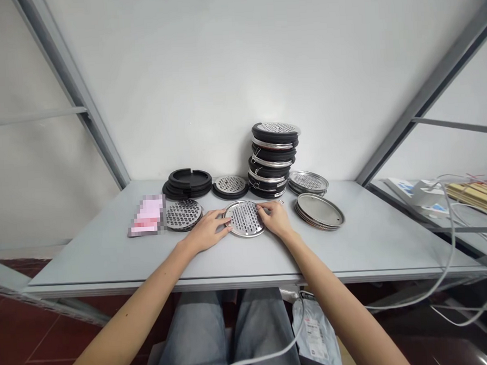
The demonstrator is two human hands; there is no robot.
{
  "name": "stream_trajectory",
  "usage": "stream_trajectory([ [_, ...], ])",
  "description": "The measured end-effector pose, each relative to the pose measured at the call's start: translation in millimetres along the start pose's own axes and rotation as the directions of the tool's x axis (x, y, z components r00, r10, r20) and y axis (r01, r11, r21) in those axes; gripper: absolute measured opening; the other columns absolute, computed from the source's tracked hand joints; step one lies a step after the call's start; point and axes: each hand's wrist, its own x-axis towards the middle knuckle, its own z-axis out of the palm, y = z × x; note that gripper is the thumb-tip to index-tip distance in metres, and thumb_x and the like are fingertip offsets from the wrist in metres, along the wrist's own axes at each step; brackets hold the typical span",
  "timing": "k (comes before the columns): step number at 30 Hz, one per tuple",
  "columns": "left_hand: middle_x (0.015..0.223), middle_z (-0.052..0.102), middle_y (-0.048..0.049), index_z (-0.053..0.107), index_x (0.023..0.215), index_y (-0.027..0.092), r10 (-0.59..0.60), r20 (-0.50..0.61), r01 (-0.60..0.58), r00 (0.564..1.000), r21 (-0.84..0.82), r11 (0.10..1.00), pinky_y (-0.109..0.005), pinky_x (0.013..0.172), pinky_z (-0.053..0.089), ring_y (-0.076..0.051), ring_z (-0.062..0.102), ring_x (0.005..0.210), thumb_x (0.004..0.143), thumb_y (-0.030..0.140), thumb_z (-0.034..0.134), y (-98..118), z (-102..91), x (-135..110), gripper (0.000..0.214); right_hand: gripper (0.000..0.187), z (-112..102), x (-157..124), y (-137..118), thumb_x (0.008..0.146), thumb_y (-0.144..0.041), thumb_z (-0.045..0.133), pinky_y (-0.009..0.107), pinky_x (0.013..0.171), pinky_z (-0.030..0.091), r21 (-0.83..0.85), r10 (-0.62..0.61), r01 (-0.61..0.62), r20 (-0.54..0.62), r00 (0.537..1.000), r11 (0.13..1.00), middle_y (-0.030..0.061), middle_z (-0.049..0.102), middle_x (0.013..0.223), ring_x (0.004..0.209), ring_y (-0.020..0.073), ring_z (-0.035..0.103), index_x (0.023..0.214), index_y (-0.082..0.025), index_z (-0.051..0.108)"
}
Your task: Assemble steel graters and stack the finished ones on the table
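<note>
A round perforated metal disc in a shiny rim [244, 219] lies flat on the grey table [108, 255] in front of me. My left hand [208, 229] rests at its left edge, fingers curled onto the rim. At the disc's right edge, my right hand [274, 216] has its fingers bent over the rim. Both hands grip the disc from either side.
Left of the disc lies a stack of perforated plates [183, 214] and a pink card [148, 215]. Behind are black rubber rings [189, 182], a black-ringed disc [230, 186], a tall stack of assembled units [273, 160], perforated rimmed discs [309, 182] and plain metal lids [319, 211]. Cables [448, 270] hang at right.
</note>
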Motion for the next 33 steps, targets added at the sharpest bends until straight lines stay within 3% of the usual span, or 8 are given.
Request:
stream_trajectory([
  [3,0.134,0.052,-0.0106,0.063,0.124,0.024,0.001,0.005,-0.001,1.0,0.028,1.0,-0.046,0.107,0.038,-0.028,0.049,0.124,0.094,0.044,0.048,2.6,-1.3,-0.5,0.039,0.024,-0.9,-0.8,-0.4,0.084,-0.032,0.055,0.039,0.091,0.043,-0.082,-0.008,0.006,-0.02,1.0,0.997,0.0074,0.074,0.091,0.095,0.0268,0.061,0.089,-0.023,0.077],
  [12,0.132,0.054,-0.0118,0.063,0.124,0.022,0.012,0.003,-0.012,1.0,0.049,0.999,-0.046,0.106,0.039,-0.027,0.05,0.122,0.094,0.043,0.047,5.6,-2.6,-0.5,0.039,0.029,-0.8,-3.1,-2.2,0.089,-0.034,0.051,0.036,0.092,0.042,-0.201,-0.071,0.088,0.088,0.994,0.976,0.0079,0.072,0.098,0.101,0.026,0.059,0.097,-0.021,0.076],
  [20,0.132,0.054,-0.0122,0.064,0.123,0.022,0.008,0.006,-0.008,1.0,0.043,0.999,-0.047,0.106,0.04,-0.029,0.049,0.123,0.094,0.043,0.047,6.4,-3.3,0.0,0.039,0.031,-0.3,-2.9,-0.8,0.089,-0.038,0.051,0.038,0.093,0.043,-0.168,-0.073,0.086,0.081,0.994,0.982,0.0088,0.07,0.099,0.1,0.0256,0.059,0.1,-0.021,0.075],
  [25,0.131,0.054,-0.0107,0.063,0.123,0.023,0.003,0.011,-0.004,1.0,0.061,0.998,-0.046,0.106,0.04,-0.028,0.05,0.121,0.094,0.042,0.048,6.9,-3.3,0.2,0.038,0.031,1.4,-1.9,4.8,0.085,-0.04,0.056,0.04,0.098,0.043,-0.147,-0.013,0.022,0.064,0.998,0.989,0.0119,0.062,0.113,0.107,0.0263,0.058,0.097,-0.02,0.076],
  [33,0.13,0.057,-0.0099,0.066,0.118,0.023,-0.017,0.017,0.018,1.0,-0.029,0.999,-0.047,0.107,0.038,-0.028,0.049,0.124,0.092,0.045,0.053,2.4,-3.2,1.6,0.037,0.032,0.7,-0.7,5.2,0.084,-0.04,0.059,0.045,0.105,0.038,-0.105,-0.036,0.053,0.159,0.987,0.993,0.014,0.056,0.128,0.12,0.0297,0.052,0.104,-0.019,0.075],
])
